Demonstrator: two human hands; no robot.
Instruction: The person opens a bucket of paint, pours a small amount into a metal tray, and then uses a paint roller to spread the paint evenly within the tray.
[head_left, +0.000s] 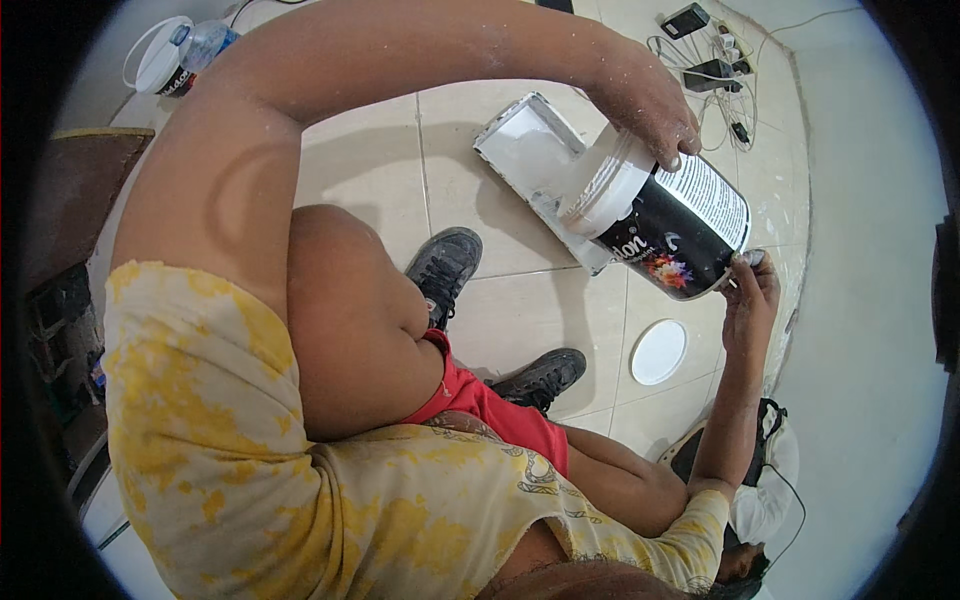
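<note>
A black paint bucket [672, 222] with a white rim is held tilted on its side, its top over a white paint tray [525, 140] on the floor. My left hand [655, 125] grips the bucket from above near the rim, fingers curled over it. My right hand [748, 290] holds the bucket's bottom edge, fingers pinched on it. The bucket's opening faces down-left and its inside is hidden. A round white lid [659, 352] lies on the floor below the bucket.
Chargers and tangled cables [708, 75] lie at upper right beside the wall [860, 300]. At upper left are a white bucket [160, 60] and a clear plastic bottle [205, 45]. A brown panel [90, 190] stands at left. A bag [765, 450] lies at lower right.
</note>
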